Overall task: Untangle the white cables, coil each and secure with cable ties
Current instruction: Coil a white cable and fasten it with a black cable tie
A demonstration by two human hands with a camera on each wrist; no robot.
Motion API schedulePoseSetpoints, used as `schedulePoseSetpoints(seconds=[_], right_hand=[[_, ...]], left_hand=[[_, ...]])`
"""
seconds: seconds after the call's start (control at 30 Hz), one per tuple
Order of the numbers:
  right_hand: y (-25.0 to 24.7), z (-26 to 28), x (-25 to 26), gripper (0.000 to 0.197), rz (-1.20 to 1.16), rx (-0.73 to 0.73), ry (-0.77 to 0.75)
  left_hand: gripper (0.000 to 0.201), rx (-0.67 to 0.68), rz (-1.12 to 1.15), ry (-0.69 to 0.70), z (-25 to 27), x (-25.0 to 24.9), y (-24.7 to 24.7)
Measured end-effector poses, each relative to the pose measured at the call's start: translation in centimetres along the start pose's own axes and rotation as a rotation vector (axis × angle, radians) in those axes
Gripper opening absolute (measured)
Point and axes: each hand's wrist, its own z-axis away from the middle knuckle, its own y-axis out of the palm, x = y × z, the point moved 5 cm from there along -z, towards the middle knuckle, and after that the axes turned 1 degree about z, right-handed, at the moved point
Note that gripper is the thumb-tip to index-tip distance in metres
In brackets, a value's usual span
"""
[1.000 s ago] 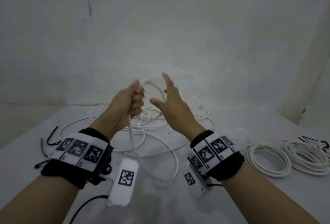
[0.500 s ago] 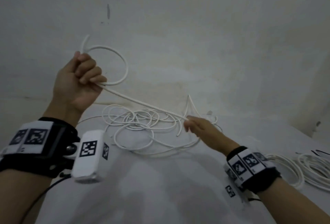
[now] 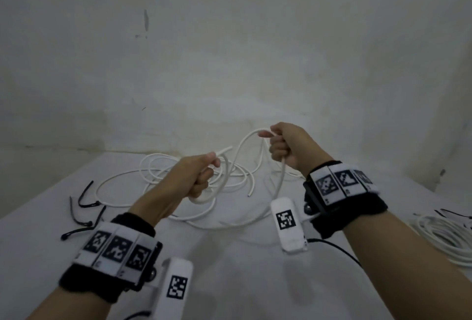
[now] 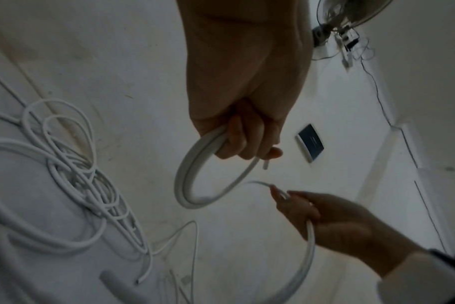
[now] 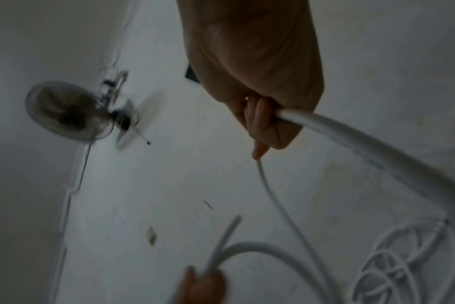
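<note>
A tangle of white cables [image 3: 178, 174] lies on the white table [image 3: 229, 268] near the back wall. My left hand [image 3: 201, 176] grips a small coil of one white cable [image 4: 192, 170], its cut end [image 3: 226, 150] sticking out past the thumb. My right hand [image 3: 283, 146] is raised a little higher and grips the same cable [image 5: 351, 139] further along. Between the two hands the cable arcs up [image 3: 242, 146]. Below the right fist it hangs down toward the table [image 3: 279, 179]. Several black cable ties [image 3: 84, 204] lie at the left of the table.
Two coiled white cables [image 3: 449, 235] lie at the table's right edge with black ties [image 3: 454, 215] on them. A bare wall rises just behind the tangle. A wall fan [image 5: 68, 111] shows in the right wrist view.
My left hand has come down from up at the left to the middle. My right hand has risen from the tangle, now gripping the cable in a fist with a loop between both hands.
</note>
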Motion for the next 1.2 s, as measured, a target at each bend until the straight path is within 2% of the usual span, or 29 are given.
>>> schedulePoseSetpoints(seconds=[0.07,0.13,0.27,0.33,0.43,0.53,0.6,0.63,0.67,0.73,0.8,0.83,0.9,0.97,1.03,1.1,1.17,1.2], right_hand=[[1.1,0.3,-0.1,0.031,-0.307,0.089,0.111],[2.3,1.0,-0.1,0.028,-0.415,0.162,0.119],[4.3,3.1,-0.5,0.013,-0.189,0.277,-0.046],[5.0,3.8,-1.2,0.004,-0.067,0.281,-0.139],[5.6,4.5,-2.6,0.017,-0.005,0.245,-0.161],[6.5,5.6,-3.6,0.017,0.127,0.274,-0.239],[7.0,6.1,-4.2,0.014,0.279,0.276,-0.329],[7.1,6.4,-4.5,0.014,0.37,0.263,-0.384],[7.3,6.5,-4.8,0.012,0.457,0.243,-0.441],[7.8,7.0,-5.2,0.017,0.612,0.226,-0.563],[8.4,7.4,-6.2,0.032,0.754,0.256,-0.66],[8.5,7.7,-6.7,0.033,0.834,0.283,-0.684],[8.0,8.0,-7.9,0.028,0.969,0.346,-0.728],[6.6,8.1,-8.6,0.025,1.022,0.378,-0.815],[4.6,7.7,-8.7,0.025,1.148,0.303,-1.039],[2.5,6.5,-8.8,0.021,1.375,0.093,-1.236],[0.9,5.4,-8.1,0.021,1.508,-0.131,-1.272],[0.3,5.1,-7.6,0.024,1.523,-0.197,-1.251]], left_hand=[[0.028,0.023,-0.069,0.018,0.0,0.4,1.3],[0.027,0.017,-0.099,0.015,0.0,0.7,2.2],[0.032,-0.038,0.017,-0.016,-0.6,1.1,2.9],[0.043,-0.047,0.149,-0.072,-1.3,1.4,2.8],[0.069,0.005,0.277,-0.122,-1.9,1.4,2.8],[0.093,0.0,0.242,-0.099,-2.3,1.5,2.5],[0.077,-0.037,0.197,-0.071,-2.6,1.3,2.4],[0.088,-0.054,0.189,-0.068,-2.7,1.5,2.2],[0.078,-0.101,0.209,-0.062,-2.8,1.4,2.1],[0.056,-0.194,0.29,-0.045,-3.2,1.2,1.5],[0.044,-0.218,0.493,-0.002,-3.7,0.9,0.9],[0.042,-0.219,0.605,0.014,-4.0,0.6,0.3],[0.041,-0.122,0.839,0.027,-4.6,0.2,-1.5],[0.035,0.134,1.094,0.028,-3.9,-0.9,-3.1],[0.028,0.08,1.076,0.034,-2.6,-1.4,-5.8],[0.029,0.054,1.046,-0.015,-1.0,-1.3,-6.9],[0.03,0.053,1.006,-0.042,0.2,-1.2,-6.8],[0.031,0.072,0.971,-0.054,0.8,-1.1,-6.3]])
